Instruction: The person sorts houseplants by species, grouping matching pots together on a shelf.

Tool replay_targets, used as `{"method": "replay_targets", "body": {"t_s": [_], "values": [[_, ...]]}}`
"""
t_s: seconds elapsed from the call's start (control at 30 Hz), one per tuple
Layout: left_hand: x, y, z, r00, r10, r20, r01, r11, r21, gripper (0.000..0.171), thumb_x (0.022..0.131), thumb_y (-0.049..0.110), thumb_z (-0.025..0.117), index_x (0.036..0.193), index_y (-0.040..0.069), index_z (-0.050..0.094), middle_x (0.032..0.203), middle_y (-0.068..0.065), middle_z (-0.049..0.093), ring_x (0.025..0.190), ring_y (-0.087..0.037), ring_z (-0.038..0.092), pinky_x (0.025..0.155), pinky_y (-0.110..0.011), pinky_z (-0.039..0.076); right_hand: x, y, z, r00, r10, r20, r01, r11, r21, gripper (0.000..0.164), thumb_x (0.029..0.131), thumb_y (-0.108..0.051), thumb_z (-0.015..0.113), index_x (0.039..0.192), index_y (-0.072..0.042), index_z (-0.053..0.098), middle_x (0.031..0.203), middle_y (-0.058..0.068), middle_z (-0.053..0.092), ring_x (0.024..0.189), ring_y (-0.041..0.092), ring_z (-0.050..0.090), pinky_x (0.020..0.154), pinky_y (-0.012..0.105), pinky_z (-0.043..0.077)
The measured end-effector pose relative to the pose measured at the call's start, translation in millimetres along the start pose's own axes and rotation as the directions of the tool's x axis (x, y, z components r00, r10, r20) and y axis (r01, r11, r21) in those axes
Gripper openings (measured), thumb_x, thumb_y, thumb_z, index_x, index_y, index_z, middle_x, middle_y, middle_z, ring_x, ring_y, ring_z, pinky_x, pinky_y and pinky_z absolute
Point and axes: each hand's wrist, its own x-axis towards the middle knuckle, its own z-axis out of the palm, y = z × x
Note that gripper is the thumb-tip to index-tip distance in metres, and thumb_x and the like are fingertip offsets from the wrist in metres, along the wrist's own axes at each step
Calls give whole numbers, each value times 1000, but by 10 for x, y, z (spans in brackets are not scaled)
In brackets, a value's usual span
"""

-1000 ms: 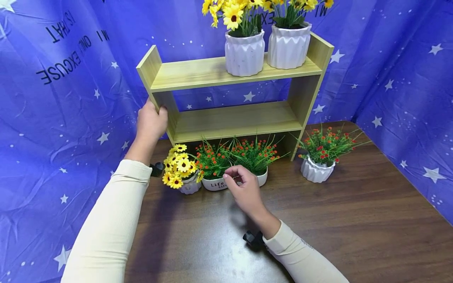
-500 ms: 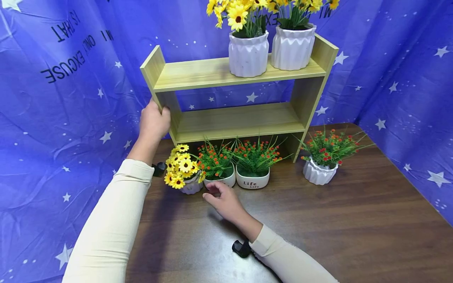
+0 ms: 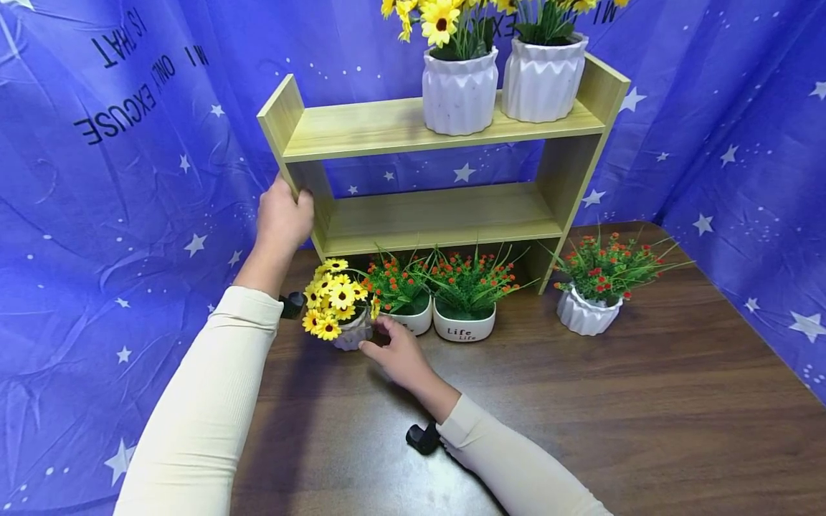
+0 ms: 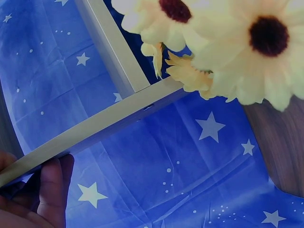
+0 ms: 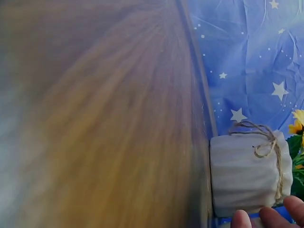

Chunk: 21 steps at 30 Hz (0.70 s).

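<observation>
Beside the white fluted yellow-flowered pot (image 3: 351, 335), your spread right hand (image 3: 401, 357) likely needed a low grasp, left hand (image 3: 284, 215) gripping the pale wooden shelf (image 3: 445, 211).

White ridged pot (image 5: 242, 175) with twine (image 5: 279, 166) just beside the right hand (image 5: 272, 219); starry blue cloth (image 5: 244, 61); blurred brown tabletop (image 5: 104, 123)

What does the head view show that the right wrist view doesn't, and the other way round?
Only the head view: the left hand gripping the side of the wooden shelf, two tall planters on its top board, and three red-flowered plants.

Only the right wrist view: a clear look at the twine bow on the white pot.

Both: the right hand close to that pot, its yellow flowers, the table and the blue starry curtain.
</observation>
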Motion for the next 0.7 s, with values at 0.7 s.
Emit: {"method": "replay_targets", "body": {"t_s": [0.7], "values": [[5, -4, 5, 1000, 6, -6, -6, 1000, 3, 31, 100, 19, 44, 125, 2, 52, 125, -26, 62, 116, -43, 59, 96, -54, 46, 303, 85, 231, 996, 40, -84, -39, 999, 18, 62, 77, -24, 84, 127, -4, 53, 117, 10, 64, 111, 23, 58, 99, 37, 44]]}}
